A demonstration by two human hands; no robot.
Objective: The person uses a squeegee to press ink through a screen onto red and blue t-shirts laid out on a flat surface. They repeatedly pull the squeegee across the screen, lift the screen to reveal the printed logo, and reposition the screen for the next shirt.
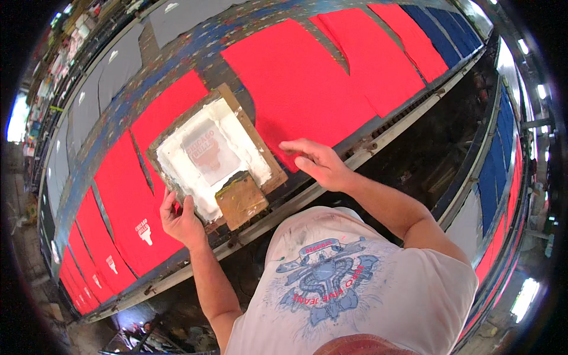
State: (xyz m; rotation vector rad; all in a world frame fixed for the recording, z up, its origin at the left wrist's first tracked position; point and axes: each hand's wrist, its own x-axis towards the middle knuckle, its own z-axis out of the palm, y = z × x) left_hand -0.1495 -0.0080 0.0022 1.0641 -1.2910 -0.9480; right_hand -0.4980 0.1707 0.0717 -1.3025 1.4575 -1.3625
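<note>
A wooden screen-printing frame [247,121] lies over a red fabric piece on the long table. Its inside is coated with white ink, and a mesh window with a design [207,151] shows in the middle. A wooden squeegee [242,204] leans at the near side of the frame. My left hand [182,223] is at the frame's lower left edge, fingers bent around it and thumb on the inner side. To the right of the frame, my right hand [319,164] hovers above red fabric, empty, with fingers stretched out and thumb apart.
Red pieces with white prints [144,231] lie to the left; plain red ones [296,77] lie to the right, then navy ones [441,32]. Grey pieces [121,56] line the far side. A metal rail [378,148] edges the table. Another fabric-covered table [491,183] stands at right.
</note>
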